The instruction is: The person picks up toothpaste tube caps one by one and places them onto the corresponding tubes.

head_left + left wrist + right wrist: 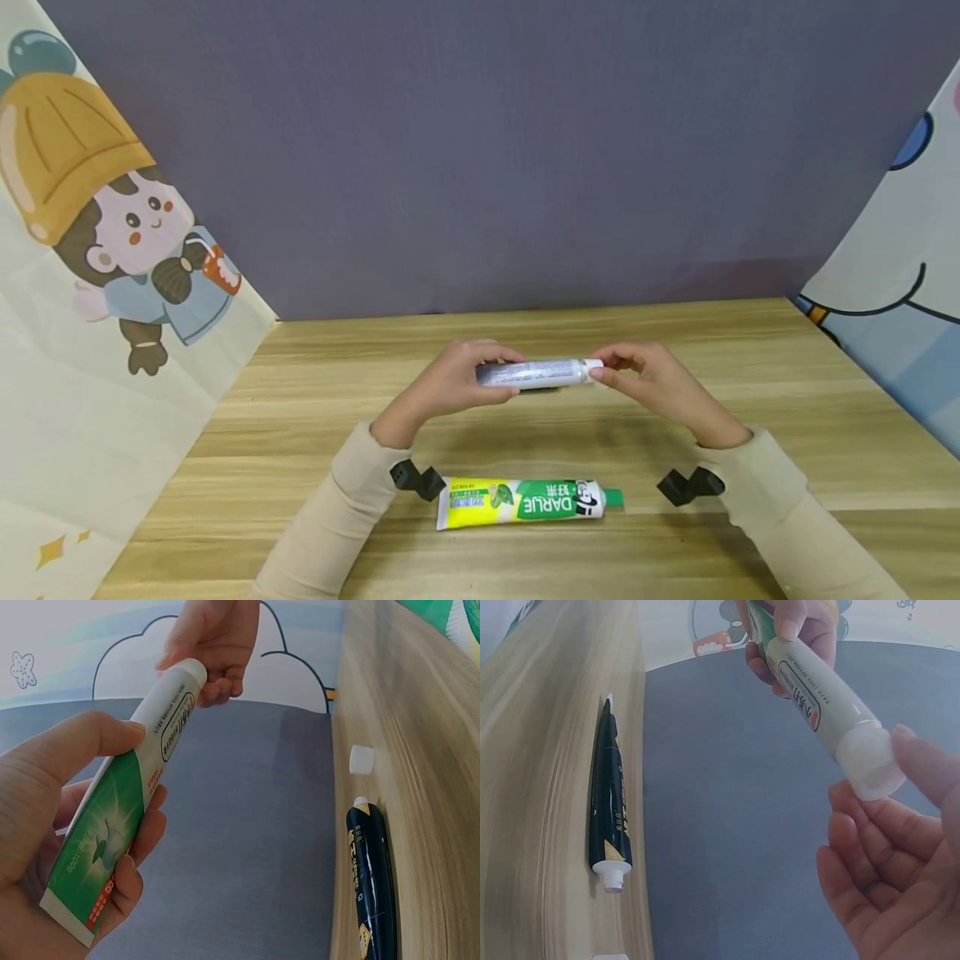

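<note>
A white and green toothpaste tube [120, 817] is held up over the table, its white cap [871, 761] pointing right. My left hand [457, 379] grips it around the green end, thumb on one face and fingers curled behind. With thumb and index finger, my right hand [656, 383] pinches the cap, the other fingers loosely bent below. Behind the held tube lies a black toothpaste tube [611, 799] with its nozzle bare, mostly hidden in the head view. Near that nozzle rests a loose white cap [361, 760].
A yellow and green toothpaste tube [525, 502] with a green cap lies on the wooden table [300, 467], between the forearms. A grey panel [525, 167] stands along the back edge, and cartoon-printed sheets [67, 400] flank both sides.
</note>
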Tool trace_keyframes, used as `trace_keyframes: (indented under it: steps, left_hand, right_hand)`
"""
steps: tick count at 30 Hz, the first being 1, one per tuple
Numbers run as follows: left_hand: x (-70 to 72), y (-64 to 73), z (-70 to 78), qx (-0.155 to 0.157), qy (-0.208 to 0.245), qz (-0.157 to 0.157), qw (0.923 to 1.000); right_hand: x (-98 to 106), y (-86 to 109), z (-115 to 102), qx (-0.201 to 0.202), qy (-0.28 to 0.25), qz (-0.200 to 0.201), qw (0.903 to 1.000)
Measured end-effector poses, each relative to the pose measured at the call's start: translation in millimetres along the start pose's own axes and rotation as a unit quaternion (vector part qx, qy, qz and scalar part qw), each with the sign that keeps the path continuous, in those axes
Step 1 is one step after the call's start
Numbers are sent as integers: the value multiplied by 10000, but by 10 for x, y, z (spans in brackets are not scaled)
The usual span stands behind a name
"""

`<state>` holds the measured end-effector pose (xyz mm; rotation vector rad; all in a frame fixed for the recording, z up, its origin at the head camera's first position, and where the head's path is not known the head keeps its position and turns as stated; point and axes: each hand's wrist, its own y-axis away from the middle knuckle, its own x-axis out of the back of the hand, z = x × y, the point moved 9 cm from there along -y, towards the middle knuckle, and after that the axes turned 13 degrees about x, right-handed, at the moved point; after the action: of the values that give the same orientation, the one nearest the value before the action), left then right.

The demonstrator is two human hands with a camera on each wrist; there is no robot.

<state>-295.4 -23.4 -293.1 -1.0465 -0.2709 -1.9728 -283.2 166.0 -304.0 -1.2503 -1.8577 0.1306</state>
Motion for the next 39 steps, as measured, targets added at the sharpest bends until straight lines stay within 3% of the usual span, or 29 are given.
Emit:
trace_keyframes:
  steps: [10, 19, 29, 39]
  left_hand:
    - [-2, -6, 16, -122, -4, 32, 9999]
    - [-12, 6, 28, -175, -43, 48, 9998]
    - [-11, -5, 37, -185, -59, 43, 9998]
    - [-2, 0, 1, -80, 54, 24, 10000]
  right_hand:
    - [-22, 33, 87, -486, -150, -232, 9984]
    - [-41, 29, 116, -603, -156, -429, 9971]
    - [-31, 45, 129, -512, -214, -662, 9963]
    - [-4, 9, 38, -124, -84, -371, 9992]
